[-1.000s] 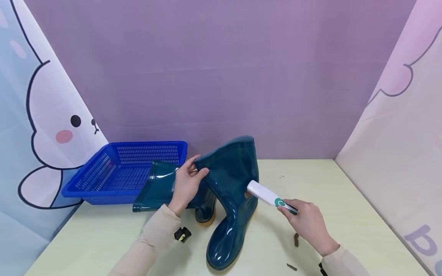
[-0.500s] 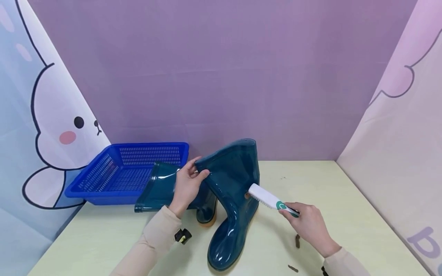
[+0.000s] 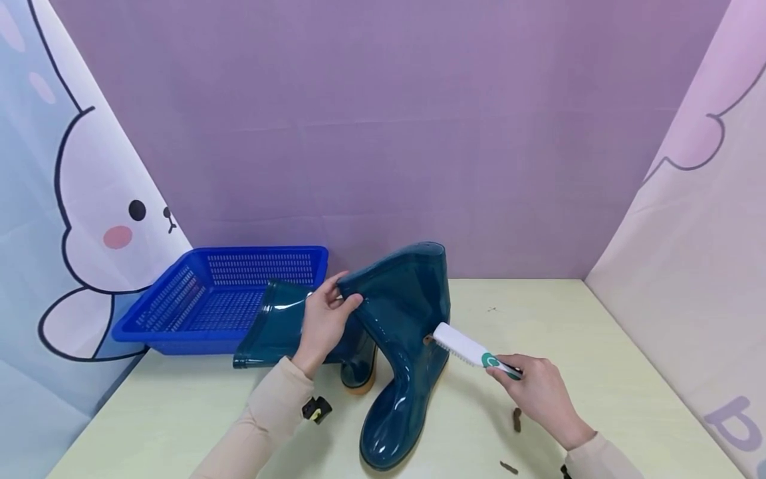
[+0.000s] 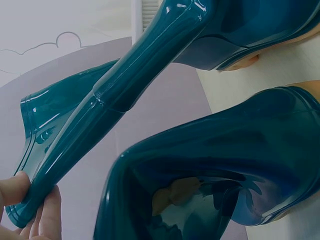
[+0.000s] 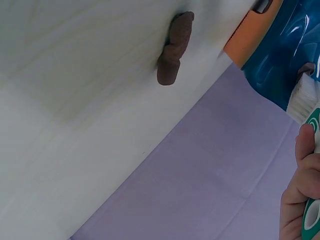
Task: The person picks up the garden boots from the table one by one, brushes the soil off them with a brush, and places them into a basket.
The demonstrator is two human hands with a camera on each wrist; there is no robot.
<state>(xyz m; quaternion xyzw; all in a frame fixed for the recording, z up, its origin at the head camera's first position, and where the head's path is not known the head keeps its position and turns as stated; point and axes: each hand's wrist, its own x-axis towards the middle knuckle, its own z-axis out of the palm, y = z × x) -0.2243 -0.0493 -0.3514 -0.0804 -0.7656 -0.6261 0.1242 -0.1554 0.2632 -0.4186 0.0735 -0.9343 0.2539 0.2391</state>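
Note:
A dark teal rubber boot [image 3: 397, 299] stands on its sole in the head view, its shaft leaning. My left hand [image 3: 324, 320] pinches the boot's top edge between thumb and fingers; in the left wrist view the fingers [image 4: 50, 216] lie around the rim. My right hand [image 3: 538, 392] grips the handle of a white and green brush [image 3: 463, 344]. Its bristles meet a brown lump [image 3: 428, 338] on the boot's side; the right wrist view shows the bristles [image 5: 302, 97] close to this lump. A second teal boot [image 3: 281, 326] lies on its side behind my left hand, partly hidden.
A blue plastic basket [image 3: 179, 346] stands at the back left, the second boot's shaft in front of it. Brown pieces [image 3: 517, 420] lie on the pale table [image 3: 598, 372] near my right hand. A purple cloth wall [image 3: 383, 133] closes off the back.
The brush has slid slightly down and to the right along the boot, uncovering a bit more of the brown lump. My left hand keeps its hold, and the boots stay in place.

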